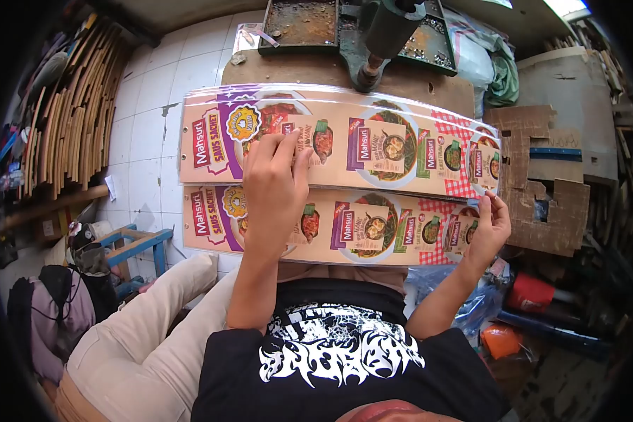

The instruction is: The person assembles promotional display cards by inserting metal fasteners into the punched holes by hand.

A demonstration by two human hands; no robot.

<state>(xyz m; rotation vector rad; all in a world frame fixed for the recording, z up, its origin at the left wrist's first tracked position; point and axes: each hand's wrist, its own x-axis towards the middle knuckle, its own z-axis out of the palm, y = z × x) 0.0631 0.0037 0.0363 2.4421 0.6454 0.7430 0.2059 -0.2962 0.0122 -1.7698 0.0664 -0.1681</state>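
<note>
Two stacks of long printed Mahsuri sheets lie one in front of the other. My left hand (278, 176) rests on the far stack (337, 165), near its left part, with the fingers bent and apart on the surface. At the right end, my right hand (491, 228) has its thumb and fingers pinched at the near right corner of the far stack, over the end of the near stack (316, 243). Metal eyelets show along the left edges of both stacks. The far stack's back edge shows several glossy layers.
A dark green machine (383, 42) stands beyond the sheets, flanked by trays of small metal parts (302, 24). Cut cardboard (541, 176) is at the right. Wood strips (77, 105) lean at the left, above a blue stool (137, 243). Plastic bags lie at the near right.
</note>
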